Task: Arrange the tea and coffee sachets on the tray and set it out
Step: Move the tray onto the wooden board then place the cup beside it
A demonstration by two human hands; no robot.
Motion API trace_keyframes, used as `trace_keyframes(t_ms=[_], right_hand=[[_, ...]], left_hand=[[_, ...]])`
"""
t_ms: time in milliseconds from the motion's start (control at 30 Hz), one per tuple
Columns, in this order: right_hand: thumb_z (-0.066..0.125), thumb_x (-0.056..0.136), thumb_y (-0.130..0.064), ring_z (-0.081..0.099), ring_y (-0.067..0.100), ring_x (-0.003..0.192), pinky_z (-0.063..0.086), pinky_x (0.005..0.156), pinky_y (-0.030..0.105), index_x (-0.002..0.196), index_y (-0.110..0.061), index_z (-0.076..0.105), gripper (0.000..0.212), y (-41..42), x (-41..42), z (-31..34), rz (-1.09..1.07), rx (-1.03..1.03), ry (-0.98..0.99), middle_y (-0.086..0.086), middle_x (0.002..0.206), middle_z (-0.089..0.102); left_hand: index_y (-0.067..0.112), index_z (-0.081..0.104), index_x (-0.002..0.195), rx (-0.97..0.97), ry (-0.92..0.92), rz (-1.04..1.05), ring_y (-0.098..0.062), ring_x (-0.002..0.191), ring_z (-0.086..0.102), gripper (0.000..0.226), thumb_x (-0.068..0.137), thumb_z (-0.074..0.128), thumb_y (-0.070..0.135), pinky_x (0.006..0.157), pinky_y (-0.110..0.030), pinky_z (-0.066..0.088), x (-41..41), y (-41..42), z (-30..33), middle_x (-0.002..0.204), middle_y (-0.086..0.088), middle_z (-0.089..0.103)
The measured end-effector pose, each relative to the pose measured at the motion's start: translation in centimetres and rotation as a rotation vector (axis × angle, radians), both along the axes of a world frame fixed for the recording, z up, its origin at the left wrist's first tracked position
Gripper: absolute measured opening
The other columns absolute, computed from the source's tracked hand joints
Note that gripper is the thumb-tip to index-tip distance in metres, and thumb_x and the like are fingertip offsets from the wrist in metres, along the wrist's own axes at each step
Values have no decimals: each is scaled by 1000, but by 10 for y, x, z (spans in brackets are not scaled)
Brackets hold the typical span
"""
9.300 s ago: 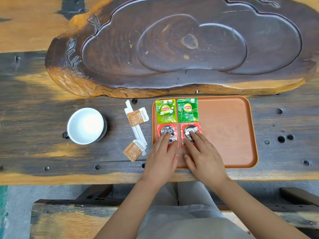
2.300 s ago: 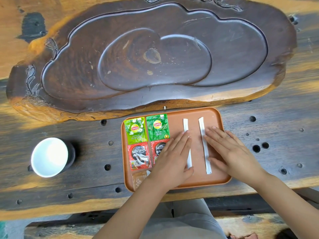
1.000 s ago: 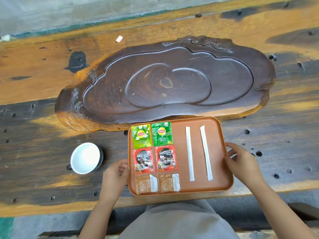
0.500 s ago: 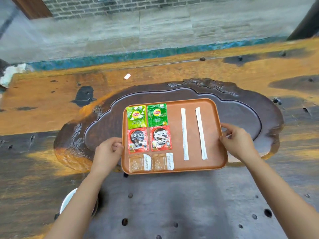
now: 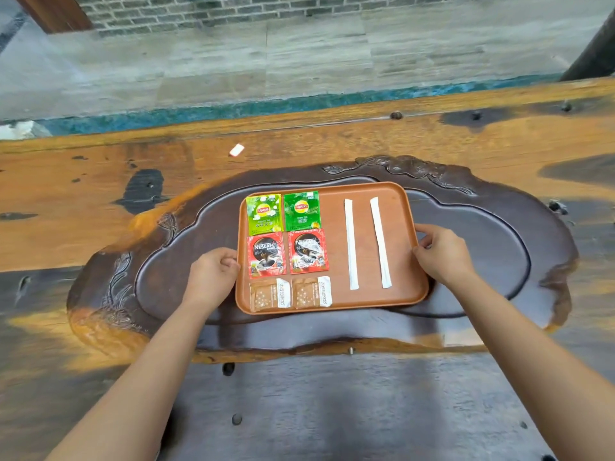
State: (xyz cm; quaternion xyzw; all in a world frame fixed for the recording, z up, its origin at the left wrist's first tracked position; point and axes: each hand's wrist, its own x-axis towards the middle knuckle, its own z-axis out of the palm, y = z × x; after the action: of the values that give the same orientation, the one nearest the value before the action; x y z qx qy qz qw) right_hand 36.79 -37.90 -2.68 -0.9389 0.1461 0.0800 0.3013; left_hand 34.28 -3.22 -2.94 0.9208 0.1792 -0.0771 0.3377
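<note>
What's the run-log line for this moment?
left hand: gripping tray | right hand: gripping tray | tray: over carved wooden board | sachets: arranged

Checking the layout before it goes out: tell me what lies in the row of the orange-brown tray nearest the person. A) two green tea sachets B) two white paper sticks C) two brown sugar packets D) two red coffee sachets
C: the two brown sugar packets lie along the near edge of the orange-brown tray, below the red coffee sachets.

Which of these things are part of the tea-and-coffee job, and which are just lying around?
Part of the job:
orange tray
green tea sachets
red coffee sachets
brown sachets
white sticks
left hand
right hand
carved wooden board

Lying about:
small white scrap
</note>
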Motion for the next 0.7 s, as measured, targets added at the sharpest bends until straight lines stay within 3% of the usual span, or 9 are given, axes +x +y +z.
trace_keyframes(t_ms=[200, 400, 700], right_hand=[[45, 80, 0, 59, 34, 94, 46, 73, 33, 116, -21, 64, 47, 2, 3, -10, -15, -18, -14, 4, 74, 61], [44, 81, 0, 59, 35, 100, 47, 78, 33, 119, -19, 62, 46, 2, 1, -12, -5, -19, -34, 14, 97, 72], [45, 82, -3, 59, 37, 98, 48, 78, 36, 124, -21, 59, 47, 3, -3, -11, 4, -40, -4, 17, 93, 71]], left_hand=[[16, 68, 86, -1, 1, 24, -27, 82, 65, 24, 84, 48, 4, 79, -34, 51, 4, -1, -9, 78, -6, 66], [17, 68, 93, -22, -1, 51, -25, 85, 64, 26, 86, 45, 6, 82, -39, 53, 2, -2, -9, 86, -8, 69], [15, 70, 95, -87, -1, 76, -25, 87, 65, 29, 84, 46, 5, 86, -42, 52, -4, -2, -8, 90, -9, 72]])
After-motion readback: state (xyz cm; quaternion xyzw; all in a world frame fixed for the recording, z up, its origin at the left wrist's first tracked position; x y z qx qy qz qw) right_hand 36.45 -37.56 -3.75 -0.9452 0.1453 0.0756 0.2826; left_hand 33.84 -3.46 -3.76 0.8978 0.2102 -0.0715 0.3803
